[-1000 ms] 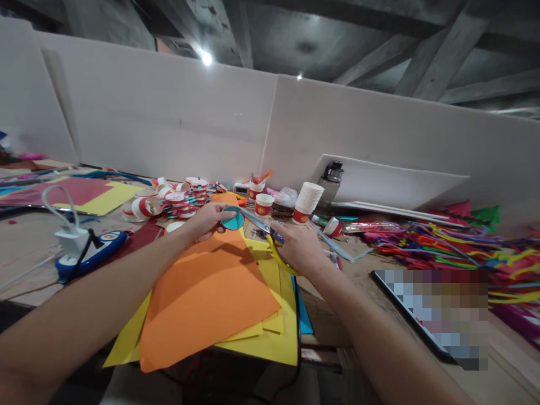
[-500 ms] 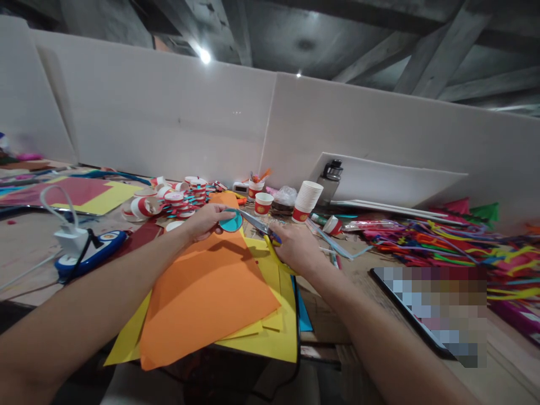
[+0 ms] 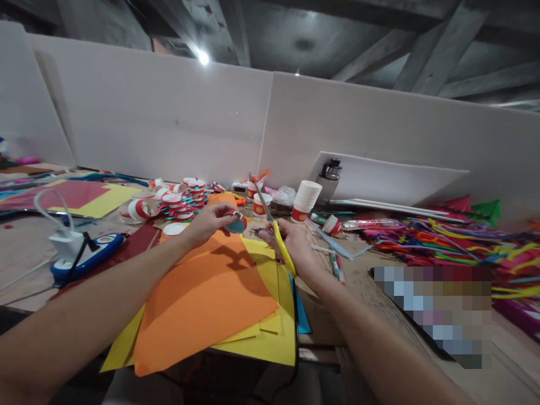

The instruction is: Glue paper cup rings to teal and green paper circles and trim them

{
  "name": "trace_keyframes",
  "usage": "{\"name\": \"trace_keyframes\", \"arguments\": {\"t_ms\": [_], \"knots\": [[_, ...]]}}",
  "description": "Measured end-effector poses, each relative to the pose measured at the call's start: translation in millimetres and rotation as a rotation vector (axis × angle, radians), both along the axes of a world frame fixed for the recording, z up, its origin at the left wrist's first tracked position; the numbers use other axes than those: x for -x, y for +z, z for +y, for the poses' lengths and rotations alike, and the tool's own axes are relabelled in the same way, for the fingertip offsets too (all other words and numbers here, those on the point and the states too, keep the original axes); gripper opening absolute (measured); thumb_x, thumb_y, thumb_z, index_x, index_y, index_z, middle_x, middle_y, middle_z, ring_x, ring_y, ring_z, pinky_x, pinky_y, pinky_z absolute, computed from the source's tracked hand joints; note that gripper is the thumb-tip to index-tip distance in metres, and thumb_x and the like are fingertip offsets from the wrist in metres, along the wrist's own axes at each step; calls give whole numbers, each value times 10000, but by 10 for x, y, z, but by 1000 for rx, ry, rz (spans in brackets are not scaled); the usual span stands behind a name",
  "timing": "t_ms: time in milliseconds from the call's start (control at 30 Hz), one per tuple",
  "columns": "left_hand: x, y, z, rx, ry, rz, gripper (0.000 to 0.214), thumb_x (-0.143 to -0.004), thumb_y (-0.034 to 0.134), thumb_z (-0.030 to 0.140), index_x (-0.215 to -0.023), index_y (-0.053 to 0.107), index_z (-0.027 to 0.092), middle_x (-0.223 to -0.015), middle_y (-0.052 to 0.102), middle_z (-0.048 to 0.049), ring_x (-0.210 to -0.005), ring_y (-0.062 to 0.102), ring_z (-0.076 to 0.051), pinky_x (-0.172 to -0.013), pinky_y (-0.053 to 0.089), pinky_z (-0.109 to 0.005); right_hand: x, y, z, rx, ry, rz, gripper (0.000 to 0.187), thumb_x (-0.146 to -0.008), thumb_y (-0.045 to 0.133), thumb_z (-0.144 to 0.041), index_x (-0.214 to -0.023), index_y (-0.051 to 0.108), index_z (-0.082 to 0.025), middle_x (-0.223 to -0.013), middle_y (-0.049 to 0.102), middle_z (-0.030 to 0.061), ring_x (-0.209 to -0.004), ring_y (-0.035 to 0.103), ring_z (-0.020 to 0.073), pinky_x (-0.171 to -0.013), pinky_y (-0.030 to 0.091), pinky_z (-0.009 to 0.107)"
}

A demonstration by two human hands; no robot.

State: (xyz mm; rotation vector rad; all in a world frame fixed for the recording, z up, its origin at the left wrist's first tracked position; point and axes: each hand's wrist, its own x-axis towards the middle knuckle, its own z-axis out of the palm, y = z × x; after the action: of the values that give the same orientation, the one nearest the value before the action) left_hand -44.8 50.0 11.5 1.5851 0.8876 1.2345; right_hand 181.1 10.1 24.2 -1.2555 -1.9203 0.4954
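Near the frame's centre, the left hand (image 3: 211, 225) pinches a teal disc (image 3: 236, 226), apparently red-rimmed; the right hand (image 3: 298, 246) grips yellow-handled scissors (image 3: 284, 248). Orange paper (image 3: 202, 304) lies lower centre.

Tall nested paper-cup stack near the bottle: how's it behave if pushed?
The cup stack probably tips easily: it's tall over a narrow base. Likely light for its size, since it looks like paper. A low push might move it as one, being closely nested.
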Motion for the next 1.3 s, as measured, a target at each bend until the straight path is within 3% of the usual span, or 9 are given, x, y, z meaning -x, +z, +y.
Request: {"name": "trace_keyframes", "arguments": {"t_ms": [167,333,500,633,800,967,1100,1200,1300], "knots": [[-152,5,-142,-29,-71,75,290,-757,676,396,-895,585,157,-779,624,-34,-603,620,-141,-487,561,-272,100,9,-50,-60,-12,-32,431,-713,674,-431,-1062,604,-189,-813,682,28,-712,597,164,-611,441,239],[-251,-19,-206,-56,-123,126,261,-770,657,372,-866,562,149,-800,596,-41,-653,621,-149,-481,567,-266,129,-34,-14,-70,59,45,447,-756,630,-354,-1162,582,-174,-954,700,62,-813,631,174,-701,475,256],[-299,-36,-215,-113,-126,183,214,-760,642,286,-900,556,148,-795,579,-27,-657,595,-138,-464,544,-235,136,-55,7,-77,32,79,438,-768,599,-322,-1181,595,-177,-944,700,61,-792,627,177,-697,489,273],[-286,-28,-206,-51,-124,224,190,-748,627,269,-872,564,139,-765,572,-13,-593,563,-115,-427,494,-215,139,-33,-7,14,50,180,390,-779,602,-402,-1102,619,-184,-792,668,27,-651,600,149,-593,491,250],[-205,-21,-145,-37,-70,157,202,-775,575,274,-920,586,134,-748,567,10,-519,489,-69,-477,432,-206,116,-32,1,162,33,386,467,-733,647,-491,-1089,576,-197,-605,528,-54,-405,443,83,-357,385,192],[-216,12,-160,-165,4,308,189,-729,576,212,-898,617,137,-790,604,-5,-685,541,-120,-619,453,-239,119,-34,0,137,30,400,483,-720,662,-476,-1105,549,-206,-620,514,-59,-422,441,76,-371,386,184],[-267,-8,-190,-108,-141,250,187,-741,590,244,-896,582,139,-801,603,-25,-709,597,-162,-589,495,-273,117,-50,-6,81,71,284,451,-698,682,-413,-1076,566,-196,-705,581,-23,-498,503,88,-423,414,188],[-288,-46,-193,-35,-263,99,280,-766,630,281,-1000,558,146,-873,614,-49,-714,620,-167,-544,513,-267,126,-51,-22,129,112,269,344,-712,651,-348,-1004,582,-181,-636,561,-35,-470,508,92,-411,421,190],[-296,-66,-196,-77,-283,-8,500,-716,723,234,-1171,521,193,-1110,604,-87,-890,627,-184,-675,542,-278,158,-37,-43,232,85,376,223,-717,603,-298,-904,557,-186,-570,536,-56,-421,513,97,-378,426,195]]}}
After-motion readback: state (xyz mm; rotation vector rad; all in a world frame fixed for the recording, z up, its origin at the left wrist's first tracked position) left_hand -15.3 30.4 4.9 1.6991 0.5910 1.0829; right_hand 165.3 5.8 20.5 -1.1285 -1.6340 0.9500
